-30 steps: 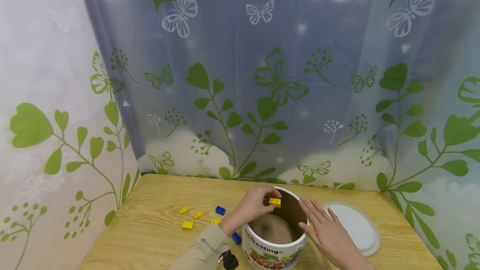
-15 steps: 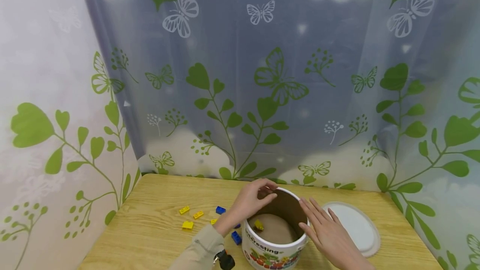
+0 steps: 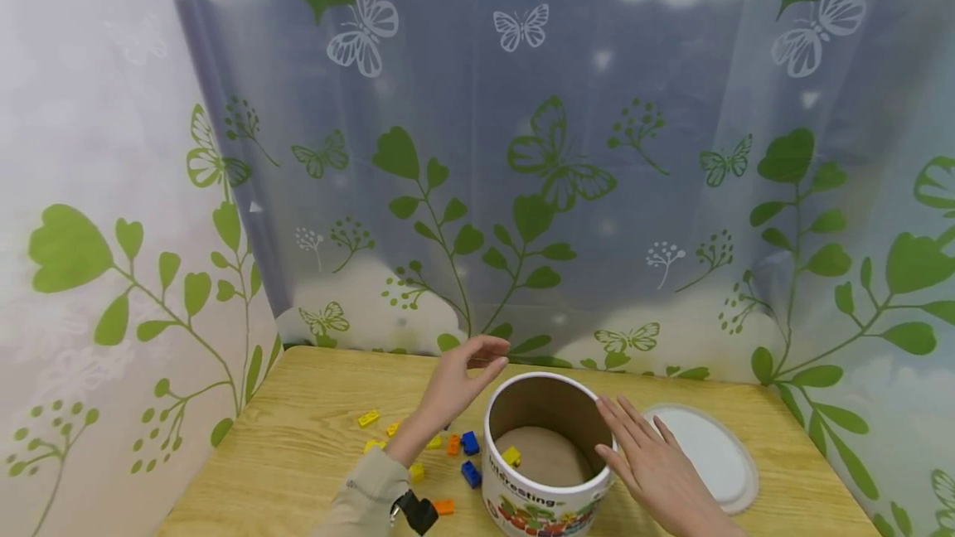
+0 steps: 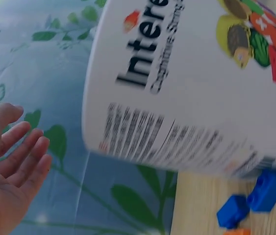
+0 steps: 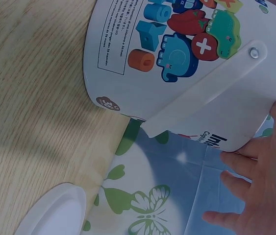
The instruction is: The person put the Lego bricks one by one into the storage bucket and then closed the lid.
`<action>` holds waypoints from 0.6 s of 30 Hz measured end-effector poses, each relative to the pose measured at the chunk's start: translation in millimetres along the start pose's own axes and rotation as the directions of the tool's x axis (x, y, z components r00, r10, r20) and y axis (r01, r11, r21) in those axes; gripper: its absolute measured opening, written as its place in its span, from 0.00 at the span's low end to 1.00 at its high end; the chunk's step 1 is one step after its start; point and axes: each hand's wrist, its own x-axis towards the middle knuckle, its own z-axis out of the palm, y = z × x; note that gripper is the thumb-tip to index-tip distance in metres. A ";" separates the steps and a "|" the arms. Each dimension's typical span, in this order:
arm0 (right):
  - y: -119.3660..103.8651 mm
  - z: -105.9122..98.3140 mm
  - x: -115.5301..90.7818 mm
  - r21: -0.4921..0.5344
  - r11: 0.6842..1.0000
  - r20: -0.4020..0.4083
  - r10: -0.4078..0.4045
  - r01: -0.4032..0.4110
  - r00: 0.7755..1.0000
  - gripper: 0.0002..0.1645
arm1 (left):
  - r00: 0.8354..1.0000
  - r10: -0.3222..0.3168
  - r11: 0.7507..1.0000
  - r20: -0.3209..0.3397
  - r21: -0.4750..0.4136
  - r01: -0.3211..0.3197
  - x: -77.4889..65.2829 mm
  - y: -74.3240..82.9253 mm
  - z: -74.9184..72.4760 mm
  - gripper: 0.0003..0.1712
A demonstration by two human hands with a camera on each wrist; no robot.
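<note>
From my place, through the head view, I see a table (image 3: 321, 388) with light wood grain. Behind it and at both sides hangs a curtain (image 3: 448, 40), blue-grey and white, printed with green leaves, butterflies and pale flowers. A white bucket (image 3: 548, 505) stands upright on the table, with coloured pictures on its wall and a brown inside. Its white lid (image 3: 715, 458) lies flat to the right of it, partly behind the right hand (image 3: 652, 466).

The left hand (image 3: 458, 379) hangs in the air beside the bucket, apart from its rim. Its fingers are softly bent and the thumb stands away from them, so I call this grip wide. The left sleeve (image 3: 366, 491) is beige, with a black device (image 3: 418, 512) at the cuff. The right hand has its fingers straight and a little spread; the fingertips rest against the bucket near the rim, so this hand is touching, not gripping. In the right wrist view a white handle (image 5: 204, 90) slants across the bucket wall.

I count one yellow brick (image 3: 511, 456) inside the bucket, by its near left wall. On the table, left of the bucket, I count five yellow bricks (image 3: 368, 418), some partly covered by the left arm, two orange bricks (image 3: 453, 444) and two blue bricks (image 3: 471, 474); another bit of blue shows at the left wrist.
</note>
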 end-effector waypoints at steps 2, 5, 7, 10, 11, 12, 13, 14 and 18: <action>0.3 -0.1 -0.2 0.002 1.000 0.000 0.002 -0.002 1.000 0.36 | 1.000 -0.014 1.000 -0.020 -0.004 0.014 -2.6 -3.2 -9.5 0.17; 0.7 -0.1 -0.3 0.004 1.000 0.002 0.003 -0.003 1.000 0.36 | 0.998 -0.041 0.999 -0.054 0.004 0.041 -8.3 -9.8 -25.1 0.16; 1.0 -0.1 -0.4 0.003 1.000 0.004 0.003 -0.003 1.000 0.36 | 0.995 -0.064 0.998 -0.080 0.013 0.065 -14.0 -15.0 -35.5 0.16; 0.9 0.1 -0.6 0.000 1.000 0.005 0.003 -0.003 1.000 0.36 | 0.988 -0.107 0.993 -0.112 0.031 0.111 -24.0 -24.4 -49.5 0.15; 0.8 0.0 -0.7 0.001 1.000 0.004 0.004 -0.004 1.000 0.36 | 0.985 -0.122 0.991 -0.121 0.041 0.128 -27.6 -28.3 -53.4 0.15; 0.7 0.0 -0.9 0.002 1.000 0.004 0.004 -0.004 1.000 0.36 | 0.982 -0.137 0.988 -0.128 0.049 0.144 -31.1 -31.8 -56.9 0.15; 0.7 -0.1 -1.1 0.003 1.000 0.003 0.006 -0.006 1.000 0.36 | 0.979 -0.152 0.985 -0.135 0.056 0.161 -34.8 -35.4 -60.0 0.14; 0.7 -0.1 -1.2 0.004 1.000 0.002 0.006 -0.006 1.000 0.36 | 0.976 -0.166 0.982 -0.144 0.063 0.176 -38.5 -38.6 -62.9 0.14; 0.6 0.0 -1.2 0.005 1.000 0.002 0.004 -0.004 1.000 0.36 | 0.961 -0.212 0.969 -0.176 0.089 0.229 -54.3 -50.8 -72.0 0.13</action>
